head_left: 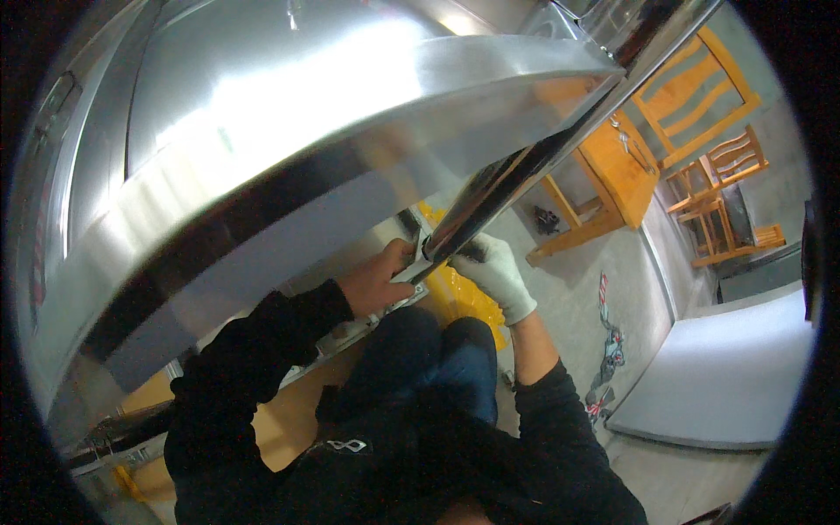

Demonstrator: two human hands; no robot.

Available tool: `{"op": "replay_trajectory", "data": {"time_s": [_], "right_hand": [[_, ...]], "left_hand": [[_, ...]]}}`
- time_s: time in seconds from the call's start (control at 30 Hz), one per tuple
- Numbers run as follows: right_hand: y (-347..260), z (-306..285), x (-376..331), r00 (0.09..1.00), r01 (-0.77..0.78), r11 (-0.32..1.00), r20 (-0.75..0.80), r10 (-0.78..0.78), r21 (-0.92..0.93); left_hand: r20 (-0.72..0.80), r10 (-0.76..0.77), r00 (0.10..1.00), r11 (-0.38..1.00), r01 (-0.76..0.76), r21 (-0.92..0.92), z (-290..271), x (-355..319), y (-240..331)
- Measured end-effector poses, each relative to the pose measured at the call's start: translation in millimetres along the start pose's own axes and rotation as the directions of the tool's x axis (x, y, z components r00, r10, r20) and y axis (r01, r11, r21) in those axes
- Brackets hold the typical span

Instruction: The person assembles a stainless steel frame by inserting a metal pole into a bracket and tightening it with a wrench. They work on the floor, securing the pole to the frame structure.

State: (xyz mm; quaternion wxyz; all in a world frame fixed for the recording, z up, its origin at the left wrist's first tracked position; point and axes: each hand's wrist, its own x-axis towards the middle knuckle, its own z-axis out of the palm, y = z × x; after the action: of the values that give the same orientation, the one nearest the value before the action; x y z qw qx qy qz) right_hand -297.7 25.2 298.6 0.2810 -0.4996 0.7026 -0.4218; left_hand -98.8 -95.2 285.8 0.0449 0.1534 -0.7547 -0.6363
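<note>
A shiny metal pole [516,179] slants from the upper right down to between my hands, under the edge of a stainless steel counter [324,105]. My bare left hand [381,278] is closed around a pale metal piece [422,262] at the pole's lower end, thumb underneath and fingers on top. On the other side, my right hand [494,276] wears a white knitted glove. Its fingers curl in against the pole's lower end; the fingertips are partly hidden, and what they hold cannot be made out. Yellow plastic sheeting [464,302] lies below the hands, by my knees.
At right stands a wooden bench [612,179] with a metal tool on it, and wooden chairs [717,166] are behind. Crumpled striped tape or wrapping [608,350] lies on the floor. Nearer, a large pale panel [717,376] fills the right side.
</note>
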Motion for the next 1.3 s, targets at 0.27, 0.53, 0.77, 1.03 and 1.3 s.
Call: {"op": "replay_trajectory", "data": {"time_s": [0.27, 0.53, 0.77, 1.03, 1.3], "right_hand": [[-15.3, -4.4, 3.9, 0.984, 0.173, 0.962, 0.072, -0.161, -0.211], [5.0, -2.3, 5.9, 0.998, 0.041, 0.999, 0.045, -0.04, -0.016], [-4.2, -5.0, 9.7, 0.992, -0.031, 0.997, 0.124, 0.023, 0.065], [-9.5, -1.8, 2.2, 0.994, 0.107, 0.992, 0.035, -0.105, -0.059], [-18.9, -7.9, 11.9, 0.985, -0.092, 0.995, 0.148, 0.084, 0.049]], "left_hand": [[0.008, -0.009, 1.0, 0.999, 0.008, 0.045, -3.6, -0.1, -0.9], [0.014, 0.012, 1.0, 0.979, -0.015, 0.204, -2.4, -0.9, -1.3], [0.001, -0.035, 0.999, 0.973, 0.034, 0.228, -0.2, -1.3, -6.2], [0.015, -0.018, 1.0, 1.0, 0.018, -0.023, 1.4, 2.2, -17.7], [0.073, -0.138, 0.988, 0.983, 0.146, -0.108, -4.0, 0.4, -3.7]]}}
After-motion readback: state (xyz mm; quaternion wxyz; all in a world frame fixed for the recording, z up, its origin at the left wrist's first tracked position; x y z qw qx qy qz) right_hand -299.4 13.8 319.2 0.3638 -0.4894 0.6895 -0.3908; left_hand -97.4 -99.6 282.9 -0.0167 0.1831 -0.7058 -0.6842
